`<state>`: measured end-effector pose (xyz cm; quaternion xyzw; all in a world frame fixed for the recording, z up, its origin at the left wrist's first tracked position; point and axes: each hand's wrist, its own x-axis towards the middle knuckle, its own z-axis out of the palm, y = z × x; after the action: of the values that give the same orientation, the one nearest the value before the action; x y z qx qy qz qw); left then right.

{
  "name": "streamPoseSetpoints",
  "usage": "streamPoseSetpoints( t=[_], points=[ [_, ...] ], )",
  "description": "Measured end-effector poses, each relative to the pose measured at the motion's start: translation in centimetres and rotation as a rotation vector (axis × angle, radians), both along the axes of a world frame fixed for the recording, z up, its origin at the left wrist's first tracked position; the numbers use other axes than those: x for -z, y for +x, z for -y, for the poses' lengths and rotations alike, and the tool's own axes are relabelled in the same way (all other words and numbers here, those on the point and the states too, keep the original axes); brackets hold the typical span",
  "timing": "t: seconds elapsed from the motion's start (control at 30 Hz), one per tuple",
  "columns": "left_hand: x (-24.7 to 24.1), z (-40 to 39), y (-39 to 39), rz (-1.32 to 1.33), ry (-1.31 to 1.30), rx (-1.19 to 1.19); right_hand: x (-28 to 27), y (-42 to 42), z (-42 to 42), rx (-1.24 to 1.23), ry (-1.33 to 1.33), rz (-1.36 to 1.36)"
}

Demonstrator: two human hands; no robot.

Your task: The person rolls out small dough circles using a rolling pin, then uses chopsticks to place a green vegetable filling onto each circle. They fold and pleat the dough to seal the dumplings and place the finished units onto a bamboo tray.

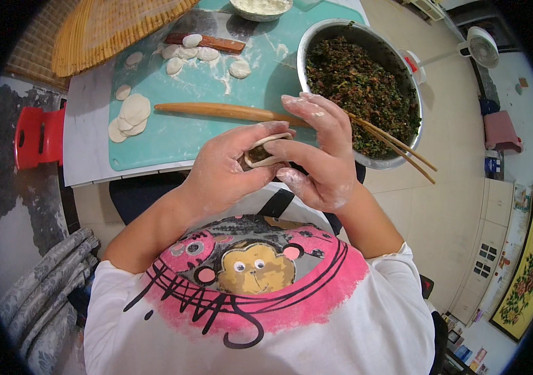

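Observation:
Cupped in my left hand [222, 166] is a round dough wrapper [269, 162] with dark filling in its hollow. My right hand [325, 157], dusted with flour, has its index finger and thumb at the wrapper's right edge, while its other fingers stand raised. Behind my hands a tapered wooden rolling pin [215, 110] lies across the teal mat [168, 145]. To the right, a large metal bowl [419, 126] holds chopped green and brown filling [355, 89]. A pair of chopsticks [402, 150] leans out over its near rim. The wrapper's underside is hidden by my fingers.
Rolled dough wrappers [131, 115] are stacked at the mat's left. Several dough pieces [208, 54] lie by a wooden-handled tool [219, 43] farther back. A bowl of flour [259, 18] stands at the far edge, a woven tray [107, 35] at back left. A red stool [39, 138] is beside the table.

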<state>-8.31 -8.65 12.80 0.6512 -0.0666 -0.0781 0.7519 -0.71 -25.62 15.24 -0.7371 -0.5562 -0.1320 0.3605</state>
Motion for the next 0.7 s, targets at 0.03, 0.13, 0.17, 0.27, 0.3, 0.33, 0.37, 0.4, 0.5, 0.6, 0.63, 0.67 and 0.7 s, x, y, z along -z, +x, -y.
streamPoseSetpoints(
  t=[0.03, 0.13, 0.17, 0.27, 0.3, 0.33, 0.37, 0.4, 0.5, 0.6, 0.63, 0.67, 0.7],
  points=[
    [-0.1, 0.0, 0.0, -0.012, -0.006, 0.002, -0.1, 0.0, 0.0, 0.014, -0.053, 0.009],
    [-0.3, 0.0, -0.1, -0.105, -0.114, 0.012, 0.1, 0.2, 0.1, -0.027, -0.031, -0.109],
    [-0.3, 0.1, -0.2, -0.145, -0.165, 0.016, 0.2, 0.4, 0.3, -0.054, 0.007, -0.172],
    [-0.1, 0.5, -0.3, -0.136, -0.294, -0.057, 0.5, 0.2, 0.5, -0.061, 0.189, -0.373],
    [-0.2, 0.4, -0.2, -0.150, -0.319, -0.039, 0.5, 0.4, 0.7, -0.057, 0.165, -0.333],
    [-0.4, 0.3, -0.1, -0.164, -0.343, -0.021, 0.5, 0.4, 0.7, -0.047, 0.118, -0.270],
    [-0.5, 0.2, -0.1, -0.179, -0.367, -0.003, 0.5, 0.3, 0.6, -0.036, 0.072, -0.206],
    [-0.3, 0.2, 0.0, -0.154, -0.351, 0.000, 0.4, 0.2, 0.4, -0.026, 0.027, -0.143],
    [0.3, 0.1, -0.2, -0.106, -0.287, 0.000, -0.3, -0.4, -0.2, 0.039, 0.003, -0.168],
    [0.0, 0.1, -0.2, -0.110, -0.208, -0.012, -0.4, -0.4, -0.2, 0.042, -0.045, -0.072],
    [0.0, 0.1, -0.3, -0.112, -0.194, -0.011, -0.3, -0.4, -0.2, 0.045, -0.033, -0.080],
    [-0.1, 0.1, -0.3, -0.113, -0.180, -0.010, -0.2, -0.4, -0.3, 0.047, -0.022, -0.088],
    [-0.1, 0.1, -0.3, -0.088, -0.131, -0.008, -0.1, -0.5, -0.3, 0.051, -0.010, -0.096]
  ],
)
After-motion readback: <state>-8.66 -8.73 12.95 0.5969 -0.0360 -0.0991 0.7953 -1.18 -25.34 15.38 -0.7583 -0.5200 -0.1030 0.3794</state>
